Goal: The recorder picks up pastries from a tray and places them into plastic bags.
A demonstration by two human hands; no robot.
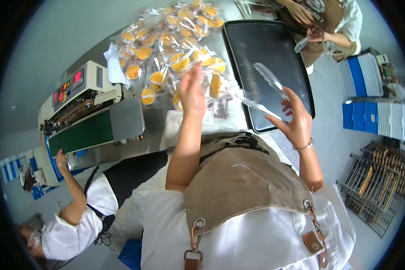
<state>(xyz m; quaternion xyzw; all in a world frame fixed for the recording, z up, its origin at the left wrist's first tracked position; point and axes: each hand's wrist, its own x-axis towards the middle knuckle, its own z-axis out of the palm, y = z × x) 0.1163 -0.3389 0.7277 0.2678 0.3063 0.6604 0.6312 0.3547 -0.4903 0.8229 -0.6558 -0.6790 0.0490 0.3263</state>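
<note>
Clear plastic tongs [270,79] are in my right hand [297,119], their two arms spread wide above the black baking tray [266,44]. Nothing shows between the tong tips. My left hand [193,91] is raised at the near edge of a heap of clear plastic bags [165,60], which hold round yellow baked cakes. Just right of that hand, a yellow cake [215,86] stands on edge in clear film. Whether my left fingers grip the film cannot be told. Small flat packets [221,109] lie on the white surface below.
A sealing machine [77,89] with a green conveyor belt [82,133] stands at left, and a co-worker's hand [61,160] touches its end. Across the tray, another person's hand [317,35] holds clear tongs [302,44]. Crates [374,116] and a wire rack [374,185] stand at right.
</note>
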